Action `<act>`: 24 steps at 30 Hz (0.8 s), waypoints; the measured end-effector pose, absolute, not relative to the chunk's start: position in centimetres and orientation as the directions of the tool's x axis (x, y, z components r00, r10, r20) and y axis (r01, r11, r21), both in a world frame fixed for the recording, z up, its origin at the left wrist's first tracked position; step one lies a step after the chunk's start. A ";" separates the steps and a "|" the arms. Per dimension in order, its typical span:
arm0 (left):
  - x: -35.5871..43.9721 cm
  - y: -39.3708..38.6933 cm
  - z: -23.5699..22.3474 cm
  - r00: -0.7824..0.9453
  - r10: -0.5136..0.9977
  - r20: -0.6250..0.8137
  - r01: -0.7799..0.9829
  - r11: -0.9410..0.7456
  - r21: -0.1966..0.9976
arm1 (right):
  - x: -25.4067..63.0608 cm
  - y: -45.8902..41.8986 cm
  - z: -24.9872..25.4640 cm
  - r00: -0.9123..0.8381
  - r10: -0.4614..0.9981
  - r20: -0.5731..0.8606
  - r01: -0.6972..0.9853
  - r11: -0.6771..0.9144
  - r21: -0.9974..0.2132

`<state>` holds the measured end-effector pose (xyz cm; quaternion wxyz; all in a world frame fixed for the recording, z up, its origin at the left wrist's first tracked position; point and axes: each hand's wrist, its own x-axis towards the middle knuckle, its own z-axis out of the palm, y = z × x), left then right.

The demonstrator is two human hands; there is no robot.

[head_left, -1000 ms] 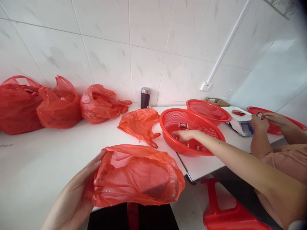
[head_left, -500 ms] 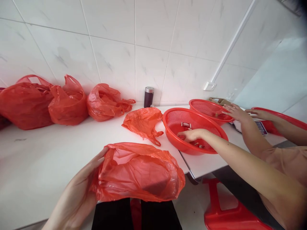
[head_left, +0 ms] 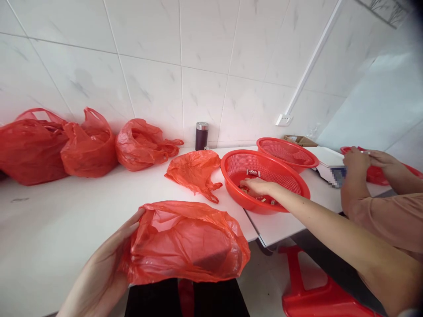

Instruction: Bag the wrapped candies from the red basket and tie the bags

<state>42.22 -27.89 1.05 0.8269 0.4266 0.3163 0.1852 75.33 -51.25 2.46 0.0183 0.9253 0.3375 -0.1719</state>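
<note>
My left hand (head_left: 102,268) grips the left rim of a red plastic bag (head_left: 185,246), whose mouth gapes toward me at the table's front edge. Inside the red perforated basket (head_left: 297,187), my right hand (head_left: 257,187) is low among small wrapped packets (head_left: 264,200). Its fingers curl over some of them and are partly hidden. One dark red and white packet (head_left: 253,173) lies behind that hand, against the basket's far side. Between bag and basket, a flattened red plastic bag (head_left: 194,171) rests on the white table (head_left: 82,220).
Several filled red bags (head_left: 89,149) line the wall at left. A dark thermos (head_left: 202,136) stands behind. At right are a second red basket (head_left: 287,154), a cardboard box (head_left: 300,140), a white scale (head_left: 325,158) and a co-worker's hands (head_left: 366,158). A red stool (head_left: 317,290) stands below.
My right hand has shifted slightly and curled lower among the packets. The co-worker's hands have drawn back from the second basket and come together, uncovering the scale. My left hand keeps its hold.
</note>
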 end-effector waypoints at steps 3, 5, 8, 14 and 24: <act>42.3 -27.9 0.9 0.738 0.578 -0.349 -0.040 0.552 0.833 | 75.5 -51.1 1.9 0.712 0.632 -0.307 0.642 -0.763 -0.083; 42.4 -27.8 0.8 0.734 0.584 -0.346 -0.044 0.550 0.834 | 75.9 -51.2 1.7 0.713 0.641 -0.285 0.643 -0.759 -0.097; 42.5 -27.7 0.9 0.734 0.584 -0.346 -0.047 0.553 0.832 | 76.7 -51.4 2.7 0.720 0.655 -0.229 0.640 -0.754 -0.148; 43.1 -28.5 1.7 0.722 0.581 -0.376 -0.040 0.578 0.815 | 72.6 -49.3 8.9 0.677 0.735 0.040 0.612 -0.532 -0.585; 43.5 -30.9 3.1 0.750 0.553 -0.362 -0.010 0.557 0.831 | 58.4 -41.4 6.5 0.163 0.923 -0.348 0.965 -0.223 -0.140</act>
